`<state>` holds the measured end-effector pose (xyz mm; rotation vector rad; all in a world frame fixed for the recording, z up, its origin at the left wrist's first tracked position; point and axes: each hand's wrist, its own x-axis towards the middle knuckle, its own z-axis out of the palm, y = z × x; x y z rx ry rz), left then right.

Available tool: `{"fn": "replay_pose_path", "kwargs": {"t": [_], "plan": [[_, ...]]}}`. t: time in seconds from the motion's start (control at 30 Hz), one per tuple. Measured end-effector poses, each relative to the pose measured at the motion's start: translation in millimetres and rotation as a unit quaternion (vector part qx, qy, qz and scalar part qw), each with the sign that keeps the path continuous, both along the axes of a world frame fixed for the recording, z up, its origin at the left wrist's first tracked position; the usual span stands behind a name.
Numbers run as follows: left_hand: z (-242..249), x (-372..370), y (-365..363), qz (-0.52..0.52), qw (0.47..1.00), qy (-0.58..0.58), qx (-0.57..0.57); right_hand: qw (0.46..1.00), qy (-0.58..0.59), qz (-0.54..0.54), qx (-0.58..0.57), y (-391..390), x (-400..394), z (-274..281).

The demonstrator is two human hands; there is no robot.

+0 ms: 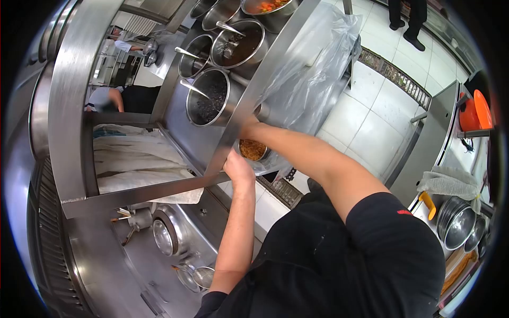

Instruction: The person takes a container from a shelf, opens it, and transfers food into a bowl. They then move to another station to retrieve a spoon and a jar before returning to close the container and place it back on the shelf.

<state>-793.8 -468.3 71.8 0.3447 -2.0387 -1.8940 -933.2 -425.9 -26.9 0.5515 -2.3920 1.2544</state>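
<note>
A small metal container [252, 150] of brown, crumbly food sits between my hands, behind a steel shelf bar [233, 127]. My left hand [238, 166] is closed at the container's near left edge and appears to grip it, its fingertips hidden by the bar. Just above the container is my right hand [251, 127], whose fingers disappear behind the same bar. Close to that hand stands a steel pot [229, 108] of dark contents with a spoon handle [194, 89] sticking out.
Several more pots, one a pot [260, 55] of dark liquid, line the counter. Clear plastic sheeting [313, 61] covers the surface beyond. White cloths [140, 159] lie on a shelf at left. Strainers [203, 276] sit below. Other people [135, 100] are in the background.
</note>
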Motion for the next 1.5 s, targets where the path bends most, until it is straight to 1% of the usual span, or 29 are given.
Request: {"fn": "replay_pose_path", "kwargs": {"t": [0.1,0.3,0.33,0.37,0.43,0.47,0.5,0.53,0.57,0.63,0.67,0.7,0.77,0.8,0.83,0.87,0.9,0.93,0.97,1.0,1.03,1.1,1.13,1.17,1.23,1.3,1.37,1.43,1.5], "plan": [[-6.6,-4.0,-3.3,-0.005,0.999,0.031,0.020,0.999,-0.040,0.001,0.029,-5.4,2.6,2.3],[-13.3,-2.5,-5.8,-0.002,1.000,0.016,0.027,0.991,-0.099,0.010,0.089,-9.1,9.8,11.0],[-18.7,-2.2,-9.8,-0.001,0.999,0.006,-0.033,0.988,-0.111,0.012,0.103,-5.6,14.3,13.7],[-21.5,-2.3,-11.6,0.006,0.998,0.006,-0.063,0.985,-0.125,0.012,0.117,2.3,21.5,17.5],[-23.5,-0.6,-8.2,0.021,0.998,0.005,-0.055,0.977,-0.157,0.026,0.141,36.6,45.3,29.5],[-23.6,-0.7,-5.8,0.027,0.999,0.012,-0.033,0.972,-0.177,0.049,0.149,63.1,64.1,44.2],[-33.5,2.0,-11.9,0.026,0.998,-0.046,-0.039,0.965,-0.203,0.086,0.145,92.2,81.5,67.1],[-45.3,-1.2,-15.9,0.017,0.998,-0.033,-0.047,0.939,-0.227,0.183,0.184,126.0,95.6,90.0],[-52.3,-3.5,-17.4,0.008,0.998,-0.022,-0.054,0.852,-0.415,0.265,0.179,156.4,113.4,149.8],[-27.9,1.7,-4.2,0.007,0.998,-0.035,-0.044,0.835,-0.435,0.312,0.122,190.8,138.3,228.0],[-18.8,3.2,2.9,0.005,0.998,-0.041,-0.038,0.875,-0.358,0.313,0.089,200.0,141.8,260.7],[-21.1,2.2,7.1,-0.004,1.000,-0.026,0.006,0.907,-0.277,0.312,0.056,202.9,136.7,284.5],[-28.5,-1.9,12.6,-0.023,0.996,0.007,0.090,0.973,-0.075,0.214,0.037,198.2,103.6,314.1],[-27.8,-1.4,9.0,-0.074,0.988,-0.094,0.099,0.989,-0.008,0.106,0.100,187.6,79.6,333.8],[-23.8,-4.8,12.9,-0.108,0.980,-0.092,0.139,0.985,0.058,-0.005,0.160,175.7,50.4,351.9],[-20.2,-7.7,19.6,-0.143,0.969,-0.092,0.178,0.974,0.128,-0.038,0.185,164.0,5.4,344.3],[-17.1,-9.7,25.9,-0.176,0.956,-0.093,0.217,0.947,0.122,-0.043,0.293,153.5,-41.9,338.2],[-13.4,-13.5,31.0,-0.222,0.947,-0.118,0.201,0.929,0.106,-0.029,0.353,143.9,-71.2,335.3],[-9.3,-15.3,36.0,-0.247,0.937,-0.127,0.211,0.900,0.030,-0.007,0.436,133.6,-114.6,323.0],[-3.4,-18.4,41.4,-0.272,0.927,-0.133,0.220,0.874,0.065,-0.008,0.481,130.1,-162.6,294.5],[0.8,-22.1,45.3,-0.294,0.918,-0.138,0.229,0.864,0.070,0.009,0.498,128.0,-184.2,283.1],[-2.4,-26.1,49.2,-0.285,0.916,-0.147,0.241,0.845,0.010,0.037,0.534,124.6,-191.7,285.2],[-3.9,-29.1,48.3,-0.280,0.915,-0.152,0.249,0.843,0.005,0.050,0.535,122.2,-224.3,265.8],[-5.3,-31.1,44.2,-0.300,0.909,-0.160,0.242,0.846,-0.005,0.079,0.527,123.6,-227.9,267.9],[-11.0,-30.3,35.5,-0.339,0.895,-0.181,0.227,0.862,-0.027,0.118,0.492,128.0,-221.9,273.6],[-15.2,-29.5,30.5,-0.338,0.895,-0.181,0.227,0.886,-0.047,0.138,0.440,134.6,-210.8,281.7],[-17.5,-28.2,31.4,-0.336,0.896,-0.181,0.228,0.890,-0.064,0.135,0.432,135.9,-202.2,292.4],[-13.6,-28.0,37.2,-0.333,0.897,-0.181,0.228,0.920,0.054,0.118,0.369,148.5,-240.9,256.9],[-14.3,-28.5,47.0,-0.303,0.912,-0.179,0.210,0.946,0.106,0.096,0.291,161.0,-243.3,251.4]]}}
